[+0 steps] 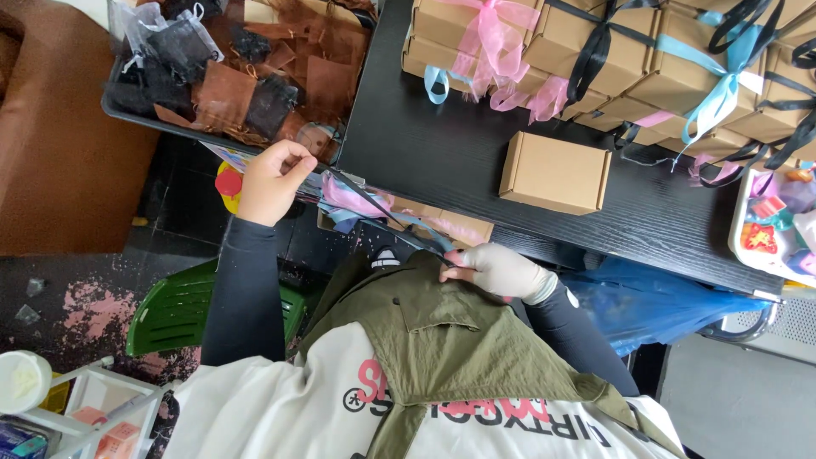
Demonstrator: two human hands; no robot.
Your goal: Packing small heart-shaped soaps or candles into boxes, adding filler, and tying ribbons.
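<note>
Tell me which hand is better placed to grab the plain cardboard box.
Right, probably: the right hand sits nearest the plain box; the left hand pinches the ribbon farther off, beside the tray.

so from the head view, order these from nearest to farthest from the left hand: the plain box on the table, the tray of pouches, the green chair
From the left hand:
1. Tray of pouches, just above the hand at the table's left edge.
2. Green chair, below the hand on the floor.
3. Plain box, well off to the right on the black table.
</note>
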